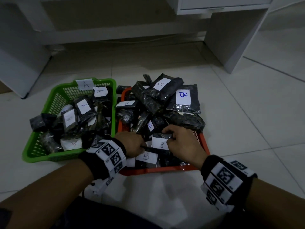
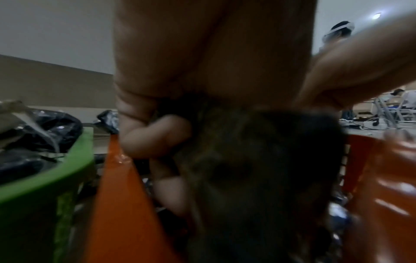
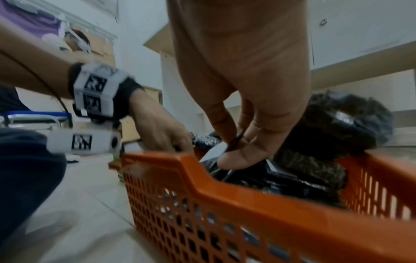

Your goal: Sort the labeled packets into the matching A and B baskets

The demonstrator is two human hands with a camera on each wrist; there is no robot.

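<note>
A green basket [image 1: 49, 158] tagged A stands on the left, full of black packets with A labels. Right beside it an orange basket [image 1: 156, 170] is heaped with black packets, most labelled B. Both hands reach into its near end. My right hand [image 1: 176, 141] pinches the top edge of a black packet with a white B label [image 1: 160, 143]; the right wrist view shows thumb and finger [image 3: 238, 142] closed on its plastic. My left hand [image 1: 132, 142] has its fingers [image 2: 155, 138] curled round a dark packet [image 2: 247, 160]; whether it is the same packet I cannot tell.
One packet with an A label [image 1: 127, 103] lies in the orange basket's far left. A large B packet [image 1: 183, 98] tops the heap. A black packet [image 1: 38, 123] hangs over the green basket's left rim. White furniture legs [image 1: 231, 47] stand behind, on a pale tiled floor.
</note>
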